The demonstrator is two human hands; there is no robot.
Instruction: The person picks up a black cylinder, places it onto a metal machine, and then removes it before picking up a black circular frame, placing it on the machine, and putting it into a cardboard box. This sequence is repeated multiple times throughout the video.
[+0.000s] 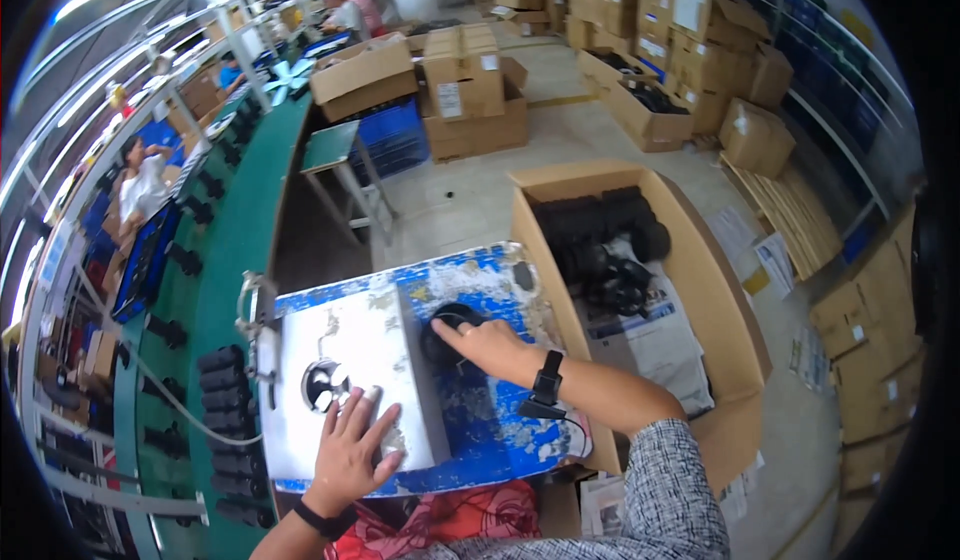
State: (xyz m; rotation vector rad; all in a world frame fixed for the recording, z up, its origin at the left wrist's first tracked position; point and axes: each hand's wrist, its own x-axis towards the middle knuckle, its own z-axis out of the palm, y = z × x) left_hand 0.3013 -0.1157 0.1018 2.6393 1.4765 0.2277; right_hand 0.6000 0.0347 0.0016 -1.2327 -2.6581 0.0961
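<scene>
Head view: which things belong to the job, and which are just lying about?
Job, seemingly:
round black part, at right hand
silver metal box, under left hand
worn blue table

Lying about, seemingly:
green-topped metal stool
slatted wooden pallet

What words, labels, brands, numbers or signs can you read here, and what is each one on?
None can be read; these bear or seem to bear print:
White label on the cardboard box beyond the table: too small.
White sheet on the tall box stack, upper right: too blurred.
Printed paper lining the open carton: too small.
Loose papers on the floor at right: too small.
</scene>
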